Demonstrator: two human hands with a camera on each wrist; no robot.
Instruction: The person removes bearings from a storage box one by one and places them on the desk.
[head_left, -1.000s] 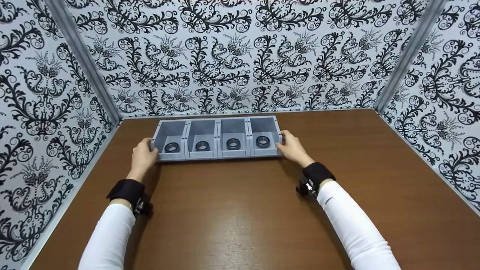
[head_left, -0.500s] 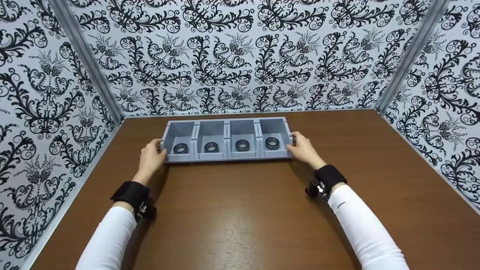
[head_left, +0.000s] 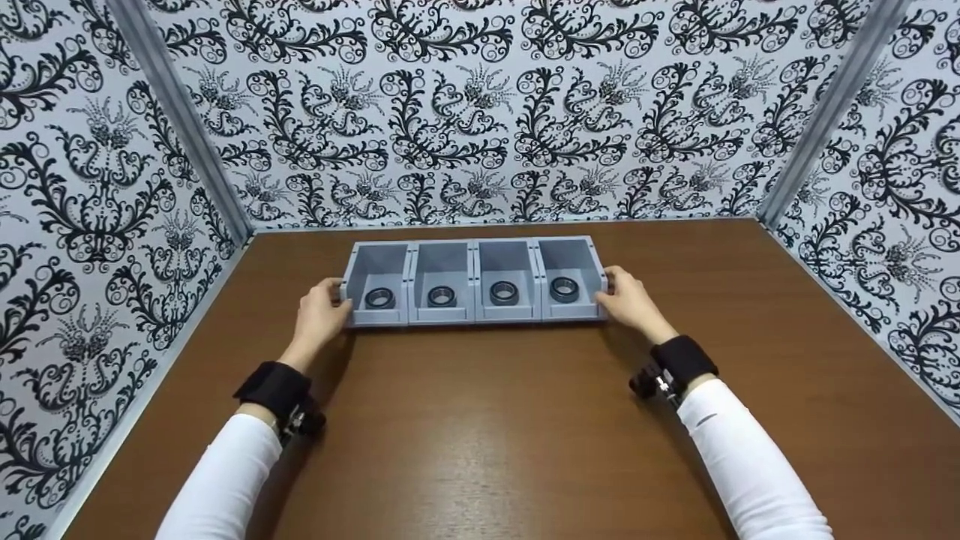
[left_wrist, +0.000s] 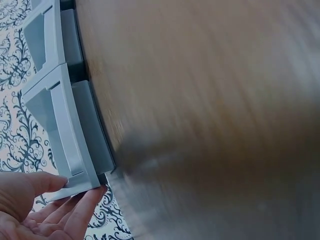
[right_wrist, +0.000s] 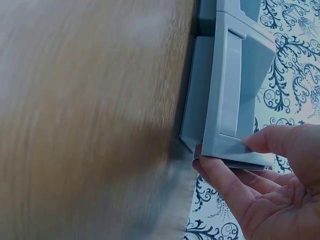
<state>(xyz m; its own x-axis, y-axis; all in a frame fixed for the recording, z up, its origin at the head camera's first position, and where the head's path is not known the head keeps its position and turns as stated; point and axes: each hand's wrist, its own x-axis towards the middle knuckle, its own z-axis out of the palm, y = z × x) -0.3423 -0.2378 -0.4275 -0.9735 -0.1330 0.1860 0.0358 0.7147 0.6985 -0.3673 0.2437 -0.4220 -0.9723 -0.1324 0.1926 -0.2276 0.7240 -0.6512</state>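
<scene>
A grey row of joined open-front bins (head_left: 442, 315) sits toward the back of the brown table. Inside each compartment lies one dark ring bearing, such as the leftmost bearing (head_left: 380, 306) and the rightmost bearing (head_left: 564, 299). My left hand (head_left: 319, 319) grips the row's left end. In the left wrist view, that thumb presses the front corner of the end bin (left_wrist: 85, 140) while the fingers curl under its side. At the opposite end my right hand (head_left: 632, 301) holds the row the same way, its thumb (right_wrist: 265, 140) on the front corner and fingers around the side.
Brown table (head_left: 465, 420) extends in front of the bins and to both sides. Patterned black-and-white walls (head_left: 480, 112) enclose it at the back, left and right, with grey metal posts (head_left: 176, 112) in the corners. Both wrists wear black straps (head_left: 684, 360) with small cameras.
Both hands have shifted the row of bins to the right along the table, with the bearings still inside. The grip at each end looks the same.
</scene>
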